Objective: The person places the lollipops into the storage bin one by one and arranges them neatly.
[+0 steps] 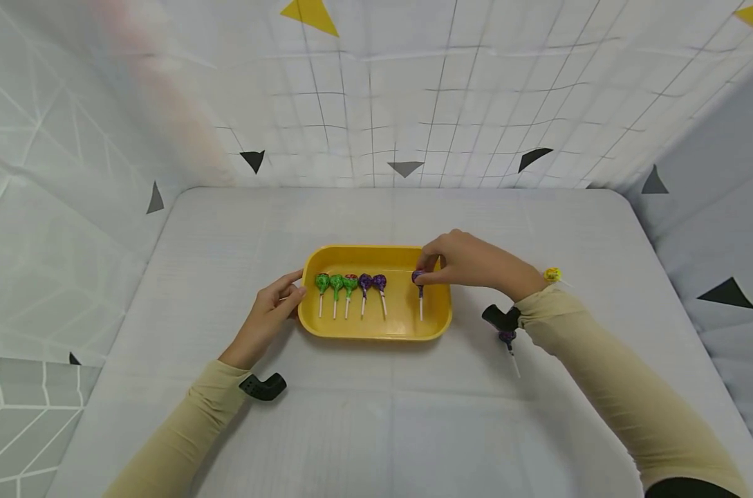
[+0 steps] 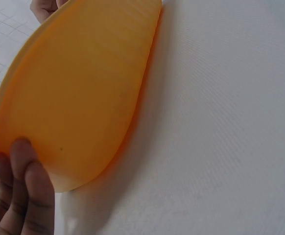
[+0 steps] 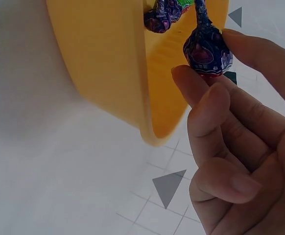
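Note:
A yellow tray (image 1: 345,330) stands on the table, its left rim pinched by my left hand (image 1: 273,308). In the left wrist view the fingers (image 2: 27,171) press the tray's outer wall. My right hand (image 1: 466,259) pinches a purple-wrapped lollipop (image 3: 208,51) by its round head at the tray's right end, with its white stick pointing toward me in the head view. Inside, three green lollipops (image 1: 337,282) and two purple lollipops (image 1: 379,282) lie in a row, sticks toward me. The right wrist view shows the held lollipop between thumb and fingers.
A yellow lollipop (image 1: 552,274) lies on the table beyond my right wrist. Another dark purple lollipop (image 1: 511,346) rests below that wrist, partly hidden by the black wrist camera (image 1: 500,318). White patterned cloth walls (image 1: 376,104) enclose the table's back and sides.

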